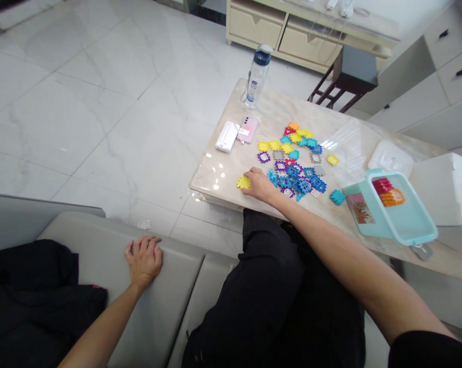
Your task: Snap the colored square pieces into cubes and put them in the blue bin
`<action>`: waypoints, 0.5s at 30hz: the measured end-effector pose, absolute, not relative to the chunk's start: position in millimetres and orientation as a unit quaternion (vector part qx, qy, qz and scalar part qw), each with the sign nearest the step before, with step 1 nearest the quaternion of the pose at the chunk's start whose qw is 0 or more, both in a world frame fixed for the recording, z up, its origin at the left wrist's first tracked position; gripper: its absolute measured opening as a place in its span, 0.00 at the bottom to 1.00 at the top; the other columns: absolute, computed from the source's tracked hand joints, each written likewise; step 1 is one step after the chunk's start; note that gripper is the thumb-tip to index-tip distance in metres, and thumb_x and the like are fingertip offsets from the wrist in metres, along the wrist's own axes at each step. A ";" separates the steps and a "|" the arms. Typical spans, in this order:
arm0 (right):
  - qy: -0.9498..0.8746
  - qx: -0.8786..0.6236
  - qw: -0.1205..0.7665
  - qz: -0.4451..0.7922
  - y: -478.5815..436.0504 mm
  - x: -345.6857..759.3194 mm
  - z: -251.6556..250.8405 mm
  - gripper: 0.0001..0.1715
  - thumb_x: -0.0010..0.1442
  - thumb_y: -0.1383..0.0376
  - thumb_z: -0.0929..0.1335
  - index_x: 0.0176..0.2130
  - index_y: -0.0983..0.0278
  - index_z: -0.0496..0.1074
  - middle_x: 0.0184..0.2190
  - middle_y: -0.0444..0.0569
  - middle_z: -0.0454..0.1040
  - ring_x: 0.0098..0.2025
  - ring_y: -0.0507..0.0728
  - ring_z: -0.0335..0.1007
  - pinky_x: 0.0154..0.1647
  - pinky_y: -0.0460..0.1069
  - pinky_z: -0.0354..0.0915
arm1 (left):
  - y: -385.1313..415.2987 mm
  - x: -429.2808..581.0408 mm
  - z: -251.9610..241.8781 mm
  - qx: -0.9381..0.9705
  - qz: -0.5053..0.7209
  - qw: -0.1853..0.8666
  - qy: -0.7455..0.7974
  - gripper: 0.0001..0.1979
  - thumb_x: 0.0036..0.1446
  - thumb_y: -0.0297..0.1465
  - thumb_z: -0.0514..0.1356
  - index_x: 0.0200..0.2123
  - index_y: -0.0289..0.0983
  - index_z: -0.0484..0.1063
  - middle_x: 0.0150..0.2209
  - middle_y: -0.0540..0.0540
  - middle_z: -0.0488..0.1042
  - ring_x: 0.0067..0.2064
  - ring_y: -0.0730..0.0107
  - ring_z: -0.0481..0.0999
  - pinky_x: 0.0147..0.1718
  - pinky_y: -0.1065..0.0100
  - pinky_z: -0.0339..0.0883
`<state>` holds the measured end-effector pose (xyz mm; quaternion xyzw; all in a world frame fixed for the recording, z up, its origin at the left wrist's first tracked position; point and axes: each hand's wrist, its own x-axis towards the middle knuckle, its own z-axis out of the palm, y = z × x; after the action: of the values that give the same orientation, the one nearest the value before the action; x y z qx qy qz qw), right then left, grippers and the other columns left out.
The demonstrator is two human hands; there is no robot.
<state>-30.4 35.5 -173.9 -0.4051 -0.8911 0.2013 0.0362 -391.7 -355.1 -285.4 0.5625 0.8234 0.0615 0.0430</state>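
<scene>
My right hand (260, 185) is at the near left part of the marble-topped table, its fingers closed on the edge of a yellow notched building tile (244, 182). Beyond that hand lies a loose heap of such tiles, with blue tiles (302, 185) nearest, purple ones (263, 157) to the left and more yellow ones (286, 147) behind. A teal tile (337, 197) lies apart to the right. On the grey sofa seat rests my left hand (144, 259), palm down with its fingers spread, holding nothing.
A mint plastic tub (380, 225) with red and orange tiles stands on the table (211, 179) at right, beside a white box (445, 189). A water bottle (257, 76), a pink phone (248, 129) and a white packet (227, 136) are at the far left. Dark clothing (43, 296) lies on the sofa.
</scene>
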 end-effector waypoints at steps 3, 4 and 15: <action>-0.890 -0.409 0.030 0.200 33.7 -33.6 -173.4 0.23 0.64 0.62 0.79 0.56 0.66 0.81 0.55 0.60 0.75 0.58 0.69 0.73 0.69 0.61 0.70 | -354.7 -390.9 -284.6 0.561 0.065 0.046 0.824 0.22 0.71 0.35 0.51 0.55 0.36 0.82 0.59 0.33 0.82 0.69 0.43 0.73 0.79 0.38 0.44; -0.889 -0.411 0.026 0.198 33.3 -34.3 -173.1 0.22 0.64 0.62 0.79 0.56 0.66 0.81 0.55 0.60 0.75 0.58 0.68 0.73 0.69 0.61 0.70 | -354.6 -390.6 -284.3 0.561 0.065 0.047 0.824 0.22 0.71 0.35 0.51 0.55 0.36 0.82 0.59 0.33 0.82 0.69 0.42 0.73 0.79 0.38 0.44; -0.891 -0.417 -0.018 0.175 29.5 -36.7 -169.2 0.24 0.66 0.63 0.77 0.58 0.70 0.78 0.56 0.63 0.75 0.59 0.69 0.72 0.68 0.60 0.70 | -357.1 -393.1 -290.7 0.567 0.071 0.034 0.820 0.22 0.72 0.35 0.51 0.55 0.35 0.82 0.59 0.32 0.82 0.68 0.41 0.73 0.79 0.38 0.44</action>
<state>-36.7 29.5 -169.2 -0.4175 -0.8914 0.1754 -0.0176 -393.1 -357.1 -290.7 0.5669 0.8200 0.0708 0.0338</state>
